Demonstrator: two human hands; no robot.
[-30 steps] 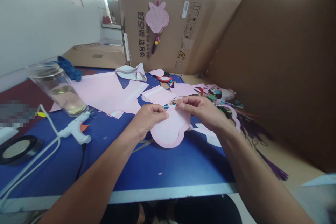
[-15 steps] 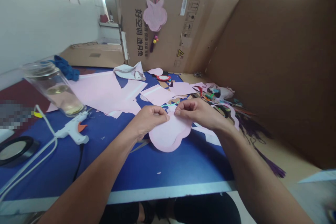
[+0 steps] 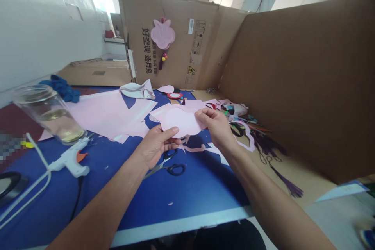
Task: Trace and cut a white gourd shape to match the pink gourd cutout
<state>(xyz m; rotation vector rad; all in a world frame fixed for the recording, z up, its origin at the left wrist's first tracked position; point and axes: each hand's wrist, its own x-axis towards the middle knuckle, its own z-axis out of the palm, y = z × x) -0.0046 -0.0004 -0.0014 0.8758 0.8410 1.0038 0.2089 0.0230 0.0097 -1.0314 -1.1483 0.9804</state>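
Two bare hands, held apart, grip a pink lobed craft-foam cutout [image 3: 181,122] above the blue bench [image 3: 187,199]: left hand [image 3: 156,144] beneath its lower edge, right hand [image 3: 212,125] pinching its right edge. Black-handled scissors [image 3: 171,168] lie at 6 o'clock; white hot-glue gun [image 3: 72,162] at 9 o'clock.

A pale pink cutout [image 3: 179,122] with a smooth, scalloped outline is held up above the blue tabletop [image 3: 199,191], slightly tilted, its edges gripped between the left hand [image 3: 155,146] and the right hand [image 3: 212,125].
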